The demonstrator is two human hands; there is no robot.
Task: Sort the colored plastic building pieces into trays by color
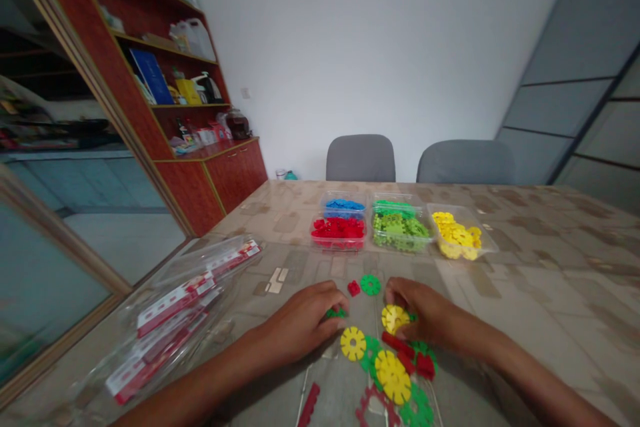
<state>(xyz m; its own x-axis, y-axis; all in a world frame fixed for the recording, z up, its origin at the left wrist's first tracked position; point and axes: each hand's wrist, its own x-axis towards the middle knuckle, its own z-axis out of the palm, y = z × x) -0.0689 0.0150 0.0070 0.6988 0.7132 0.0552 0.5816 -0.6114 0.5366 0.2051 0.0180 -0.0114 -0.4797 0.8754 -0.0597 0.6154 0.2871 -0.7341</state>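
Observation:
My left hand rests on the table with its fingers curled over a small green toy piece. My right hand is closed on a yellow gear-shaped disc. Between and below my hands lies a cluster of joined pieces: a yellow gear, a larger yellow gear, red bars and green discs. Just beyond my fingers sit a loose red piece and a green disc.
Clear trays farther back hold sorted pieces: red, blue, green, yellow. A plastic bag with red-and-white packs lies at the left. Two grey chairs stand behind the table; a wooden shelf unit fills the left wall.

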